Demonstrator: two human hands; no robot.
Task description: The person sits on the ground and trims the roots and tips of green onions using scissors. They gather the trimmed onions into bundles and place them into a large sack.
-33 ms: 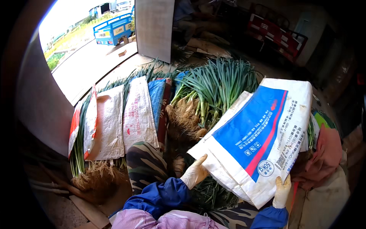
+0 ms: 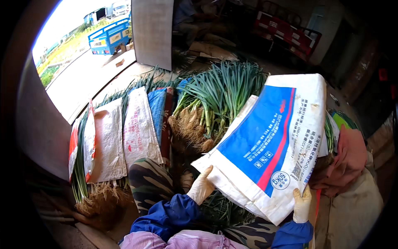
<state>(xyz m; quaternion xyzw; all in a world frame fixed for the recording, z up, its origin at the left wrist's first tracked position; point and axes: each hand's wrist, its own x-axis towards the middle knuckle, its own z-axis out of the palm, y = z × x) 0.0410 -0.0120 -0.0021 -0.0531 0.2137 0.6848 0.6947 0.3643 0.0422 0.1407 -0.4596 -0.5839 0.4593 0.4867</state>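
Observation:
A folded white woven sack (image 2: 309, 124) with a blue and red printed panel is held in front of me, tilted, between both gloved hands. My left hand (image 2: 202, 185) pinches its near left corner, thumb on top. My right hand (image 2: 302, 203) grips the near right edge. Past the sack lies a pile of green onions (image 2: 232, 87), their leaves pointing away and their tangled roots (image 2: 192, 122) toward me. To the left, more green onions (image 2: 78, 182) lie under a white sack (image 2: 110, 143) and a second, red-printed sack (image 2: 141, 128). What lies beneath the held sack is partly hidden.
A reddish cloth (image 2: 344, 157) bunches up at right, beside more green onions (image 2: 329, 135). Leaf scraps (image 2: 226, 209) lie between my camouflage-clad legs. Beyond stand a door panel (image 2: 153, 33), a red cart (image 2: 286, 31) and, outside, a blue cart (image 2: 110, 39). A person (image 2: 186, 16) sits in the dark background.
The whole scene sits a little further left in the picture, as my view has turned slightly right. Both hands keep their hold on the sack.

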